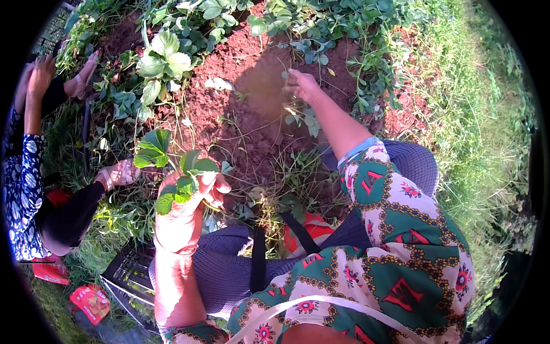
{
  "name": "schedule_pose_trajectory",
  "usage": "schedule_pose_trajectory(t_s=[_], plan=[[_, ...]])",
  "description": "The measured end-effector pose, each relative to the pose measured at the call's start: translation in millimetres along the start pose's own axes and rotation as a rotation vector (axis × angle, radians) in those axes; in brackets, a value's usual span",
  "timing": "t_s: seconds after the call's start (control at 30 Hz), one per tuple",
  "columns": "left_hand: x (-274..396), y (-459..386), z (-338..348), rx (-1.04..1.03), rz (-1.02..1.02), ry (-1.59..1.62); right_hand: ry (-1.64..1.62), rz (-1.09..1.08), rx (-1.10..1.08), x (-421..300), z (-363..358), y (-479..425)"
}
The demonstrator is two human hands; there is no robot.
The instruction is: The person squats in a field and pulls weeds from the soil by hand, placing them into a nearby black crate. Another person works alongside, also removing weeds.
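Observation:
My left hand [182, 200] is closed around the stems of several leafy strawberry seedlings [187, 182], whose green leaves stick out over its back and fingers. Reaching forward, my right hand [303, 86] is over the reddish soil [215, 116], its fingertips by a thin stem or runner with a small leaf. Whether those fingers grip it cannot be made out. Trailing runners and a few leaves [309, 121] lie just under the right wrist. A larger strawberry plant [163, 62] grows to the front left.
Dense strawberry plants [318, 26] border the soil ahead. A black plastic crate [129, 279] stands beside my left leg, near a red printed packet [91, 303]. Another person's forearm [33, 103] and foot [120, 173] are at the left. Grass [464, 129] runs along the right.

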State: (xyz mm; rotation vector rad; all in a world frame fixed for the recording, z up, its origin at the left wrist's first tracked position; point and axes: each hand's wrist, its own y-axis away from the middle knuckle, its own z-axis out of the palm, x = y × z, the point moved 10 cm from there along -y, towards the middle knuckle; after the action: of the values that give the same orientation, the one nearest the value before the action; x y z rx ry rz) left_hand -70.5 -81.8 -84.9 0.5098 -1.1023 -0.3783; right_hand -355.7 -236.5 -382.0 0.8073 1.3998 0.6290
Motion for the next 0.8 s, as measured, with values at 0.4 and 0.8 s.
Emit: schedule_pose_trajectory(t_s=[0.4, 0.8], plan=[[-6, 47, -58, 0.028, 0.22, 0.199, 0.2, -0.779, -0.199, -58, 116, 183], [1, 40, -81, 0.042, 0.304, 0.391, 0.727, -0.775, -0.306, -53, 143, 241]])
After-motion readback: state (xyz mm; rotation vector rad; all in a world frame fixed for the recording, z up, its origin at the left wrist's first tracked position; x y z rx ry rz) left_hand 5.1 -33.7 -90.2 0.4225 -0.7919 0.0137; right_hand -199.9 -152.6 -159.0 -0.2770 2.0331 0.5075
